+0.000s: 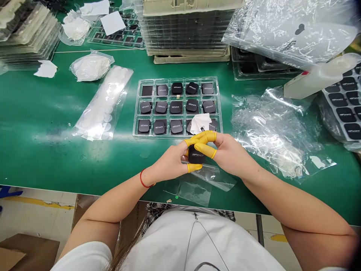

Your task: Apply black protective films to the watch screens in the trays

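Observation:
A small black square case (pixel 196 155) with rounded corners and pale "HiFuture" lettering is between my two hands. My left hand (pixel 176 160) grips it from the left side, fingers behind and thumb at its lower edge. Across its top edge lie the fingers and thumb of my right hand (pixel 222 150). A crumpled white cloth (pixel 200 123) sticks up from the right fingers; how it is pinched is partly hidden. Yellow finger cots cover several fingertips. Just beyond, a clear compartment tray (pixel 135 116) holds similar black cases, and its top-left pocket shows only a dark square.
Clear plastic bags (pixel 210 177) lie beneath my hands, with a heap of clear film (pixel 276 139) to the right. On the left are a sleeve of round white stickers (pixel 104 101) and a white bundle (pixel 91 66). Stacked trays (pixel 186 34) and a white bottle (pixel 313 79) stand farther back.

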Demonstrator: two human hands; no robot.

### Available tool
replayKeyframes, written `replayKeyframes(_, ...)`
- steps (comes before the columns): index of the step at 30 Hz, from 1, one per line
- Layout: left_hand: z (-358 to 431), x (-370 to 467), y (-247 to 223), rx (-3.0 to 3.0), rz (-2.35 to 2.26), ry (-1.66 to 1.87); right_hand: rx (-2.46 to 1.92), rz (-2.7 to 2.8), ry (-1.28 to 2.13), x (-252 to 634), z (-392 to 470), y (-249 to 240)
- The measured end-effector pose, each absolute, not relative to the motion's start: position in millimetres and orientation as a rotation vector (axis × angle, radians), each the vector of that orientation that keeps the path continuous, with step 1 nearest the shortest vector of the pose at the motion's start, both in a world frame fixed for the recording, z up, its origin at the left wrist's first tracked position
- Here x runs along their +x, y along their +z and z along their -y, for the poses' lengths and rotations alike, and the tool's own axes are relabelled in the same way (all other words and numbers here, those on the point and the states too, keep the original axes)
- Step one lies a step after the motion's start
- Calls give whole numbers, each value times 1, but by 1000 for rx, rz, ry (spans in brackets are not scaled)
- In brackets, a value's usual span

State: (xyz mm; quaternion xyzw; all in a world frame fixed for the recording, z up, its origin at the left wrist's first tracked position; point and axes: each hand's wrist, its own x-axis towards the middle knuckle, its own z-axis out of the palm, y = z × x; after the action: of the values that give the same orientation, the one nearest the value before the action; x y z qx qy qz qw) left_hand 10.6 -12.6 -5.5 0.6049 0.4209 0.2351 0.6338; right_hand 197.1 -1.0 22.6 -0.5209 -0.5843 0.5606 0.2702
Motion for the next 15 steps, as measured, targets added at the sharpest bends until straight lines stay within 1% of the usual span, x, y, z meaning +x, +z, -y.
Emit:
replayKeyframes(3,12,11,-6,1367,-969,521,-1373,1662,1406,198,2,21)
replayKeyframes(5,12,12,-7,1331,-968,510,-1324,1826,1181,199,3,20)
replayKeyframes(7,10,12,-7,1270,-951,503,-1297,1999,880,201,4,19)
replayKeyframes(9,9,12,-6,1195,-919,509,-1324,2119,708,202,4,19)
replayKeyframes(11,9,12,-6,1171,-880,526,-1357,2190,785,201,4,18)
replayKeyframes(15,10,12,-9,1213,-813,498,-1267,2147,1233,197,0,16)
